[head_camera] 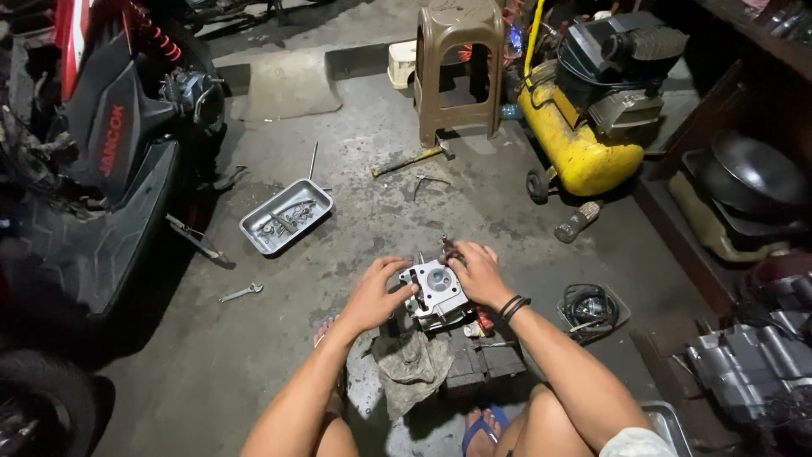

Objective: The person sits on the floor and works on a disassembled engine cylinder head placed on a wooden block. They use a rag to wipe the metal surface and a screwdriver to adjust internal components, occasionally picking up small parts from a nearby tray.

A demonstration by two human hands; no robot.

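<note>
Resting on a dark block (pixel 486 362) on the concrete floor (pixel 338 245), a grey metal engine part (pixel 436 292) is gripped from both sides by the person's hands. The left hand (pixel 376 292) is curled around the part's left edge, with the fingers pressed against its face. The right hand (pixel 478 272) is laid over the part's upper right corner, fingers bent down onto it; whether a small piece is pinched there cannot be told. Black bands (pixel 512 305) are worn on the right wrist. A dirty rag (pixel 412 366) is spread just below the part, touching the block.

A metal tray (pixel 286 216) with small fittings is placed well to the upper left on the floor, and a wrench (pixel 241 293) is seen below it, apart from the tray. A hammer (pixel 410 160) is laid near a brown plastic stool (pixel 458 68). A yellow air compressor (pixel 579 127) is set to the right of the stool. A coil of black cable (pixel 589 306) is found just right of the right forearm. A partly stripped scooter (pixel 101 152) is parked along the left side.
</note>
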